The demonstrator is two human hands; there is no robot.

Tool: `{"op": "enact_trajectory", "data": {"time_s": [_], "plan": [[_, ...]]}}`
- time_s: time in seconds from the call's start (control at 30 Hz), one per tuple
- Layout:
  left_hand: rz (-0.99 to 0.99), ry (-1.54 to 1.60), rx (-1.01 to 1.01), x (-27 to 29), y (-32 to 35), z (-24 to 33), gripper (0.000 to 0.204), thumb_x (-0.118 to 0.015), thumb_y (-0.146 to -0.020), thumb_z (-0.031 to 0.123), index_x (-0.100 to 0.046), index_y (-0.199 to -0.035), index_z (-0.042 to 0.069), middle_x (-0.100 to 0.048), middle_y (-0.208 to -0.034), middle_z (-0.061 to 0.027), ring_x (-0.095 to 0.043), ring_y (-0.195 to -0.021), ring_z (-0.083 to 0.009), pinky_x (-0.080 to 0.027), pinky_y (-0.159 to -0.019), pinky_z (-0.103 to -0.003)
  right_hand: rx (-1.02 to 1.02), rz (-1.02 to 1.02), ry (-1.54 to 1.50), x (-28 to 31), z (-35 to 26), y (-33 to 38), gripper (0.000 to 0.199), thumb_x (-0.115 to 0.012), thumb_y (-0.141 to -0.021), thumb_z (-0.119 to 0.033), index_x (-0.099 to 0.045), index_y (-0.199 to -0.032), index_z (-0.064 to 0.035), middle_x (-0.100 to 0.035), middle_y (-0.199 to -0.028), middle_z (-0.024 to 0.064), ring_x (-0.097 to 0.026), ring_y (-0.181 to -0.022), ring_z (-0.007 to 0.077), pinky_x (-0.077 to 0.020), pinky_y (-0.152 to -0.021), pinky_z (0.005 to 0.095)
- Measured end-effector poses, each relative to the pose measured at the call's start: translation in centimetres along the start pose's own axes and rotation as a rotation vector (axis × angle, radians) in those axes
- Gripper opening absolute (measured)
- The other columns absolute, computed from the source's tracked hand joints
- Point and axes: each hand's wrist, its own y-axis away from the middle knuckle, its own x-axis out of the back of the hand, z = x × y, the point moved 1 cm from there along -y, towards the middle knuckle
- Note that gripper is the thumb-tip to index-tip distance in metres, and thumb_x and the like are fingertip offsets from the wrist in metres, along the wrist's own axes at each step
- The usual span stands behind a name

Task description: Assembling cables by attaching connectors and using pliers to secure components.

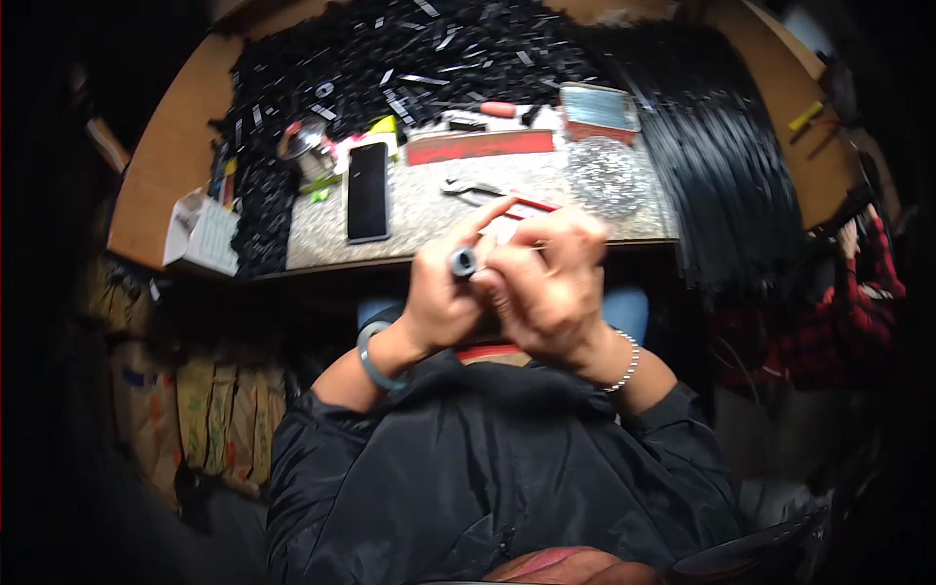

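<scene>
Both my hands are together above the table's near edge. My left hand (439,292) is closed round a short dark tube (463,261) whose round, pale-rimmed end points up toward me. Close against it, my right hand (556,283) has its fingers curled in a pinch; what sits in them is hidden and blurred. Just beyond the hands lie pliers (473,188) with red handles, partly covered by my fingers. A coil of shiny silver wire or chain (603,177) rests to the right of the pliers. Left of them is a dark-screened phone (368,192).
Black strips form a large heap (390,58) at the back. A bundle of long black strips (721,156) hangs over the right edge. A red bar (480,146), a screwdriver (498,109), a tin (599,107), a glass jar (308,146) and a white box (202,234) stand about.
</scene>
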Motion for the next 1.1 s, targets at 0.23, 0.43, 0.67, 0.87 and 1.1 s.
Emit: {"op": "enact_trajectory", "data": {"time_s": [0.23, 0.43, 0.67, 0.87, 1.1], "plan": [[0.161, 0.038, 0.313, 2.7, 0.3, 1.1, 0.031, -0.045, -0.094, 0.010, -0.053, -0.122, -0.003, -0.041, -0.051, 0.0072, -0.037, -0.044, 0.0002, -0.029, -0.043, -0.017, -0.156, -0.067, -0.077, -3.3, 6.2, 4.0, 0.022, -0.068, -0.075, -0.009, -0.053, -0.090, -0.0024, -0.056, -0.082, 0.0127, -0.054, -0.075, 0.0302, -0.0442, -0.065, 0.0358], [0.110, -0.083, 0.189, 1.7, -0.5, 1.1, 0.026, -0.047, -0.094, 0.012, -0.064, -0.108, -0.003, -0.040, -0.057, 0.0083, -0.032, -0.052, 0.0002, -0.024, -0.047, -0.019, -0.167, -0.399, 0.302, -7.6, 12.8, 7.4, 0.023, -0.065, -0.078, -0.021, -0.055, -0.090, -0.0037, -0.054, -0.092, 0.0125, -0.053, -0.089, 0.0288, -0.0401, -0.080, 0.0405], [0.207, -0.076, 0.133, 1.9, -0.1, 0.2, 0.025, -0.046, -0.095, 0.012, -0.064, -0.108, -0.001, -0.039, -0.056, 0.0106, -0.031, -0.052, 0.0012, -0.023, -0.046, -0.019, -0.496, -0.400, -0.114, -5.5, 10.8, 7.1, 0.015, -0.059, -0.085, -0.015, -0.052, -0.082, -0.0028, -0.048, -0.087, 0.0095, -0.050, -0.071, 0.0220, -0.0430, -0.065, 0.0312], [0.285, 0.041, 0.208, 2.4, -0.3, -0.6, 0.027, -0.045, -0.093, 0.005, -0.058, -0.116, -0.004, -0.036, -0.054, 0.0129, -0.027, -0.047, 0.0041, -0.018, -0.043, -0.018, -0.486, -0.438, -0.420, 3.0, 6.2, 4.2, 0.019, -0.069, -0.074, -0.004, -0.062, -0.092, -0.0018, -0.048, -0.090, 0.0053, -0.048, -0.070, 0.0105, -0.0389, -0.060, 0.0211], [0.315, 0.055, 0.214, 2.0, -0.9, -1.5, 0.027, -0.045, -0.093, 0.004, -0.059, -0.115, -0.003, -0.036, -0.054, 0.0130, -0.028, -0.046, 0.0045, -0.019, -0.042, -0.017, 0.045, -0.261, 0.320, 6.1, 2.8, 1.2, 0.036, -0.081, -0.059, -0.015, -0.069, -0.092, -0.0122, -0.055, -0.088, 0.0068, -0.056, -0.073, 0.0208, -0.0466, -0.061, 0.0302]]}}
